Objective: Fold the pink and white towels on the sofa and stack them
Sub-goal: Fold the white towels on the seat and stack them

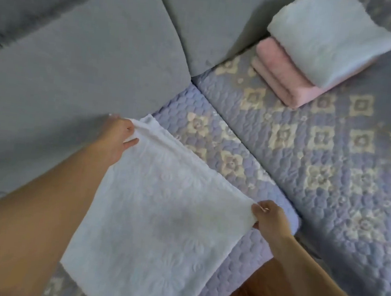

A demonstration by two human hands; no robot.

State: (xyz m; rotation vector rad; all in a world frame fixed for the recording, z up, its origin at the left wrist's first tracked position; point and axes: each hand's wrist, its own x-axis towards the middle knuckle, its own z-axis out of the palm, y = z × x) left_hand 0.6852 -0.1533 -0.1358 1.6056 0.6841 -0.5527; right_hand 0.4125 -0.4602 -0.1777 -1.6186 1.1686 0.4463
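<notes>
Both hands pinched the far edge of the white towel, left hand by the backrest, right hand at the seat's front; the folded stack sat well beyond, nearer the right.

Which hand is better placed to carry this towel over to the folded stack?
Right. The right hand grips the white towel corner on the side toward the stack; the left hand holds the corner by the backrest.

Grey sofa with a quilted purple cover. White towel spread on it, folded pink towel further back, near the back cushions.
</notes>
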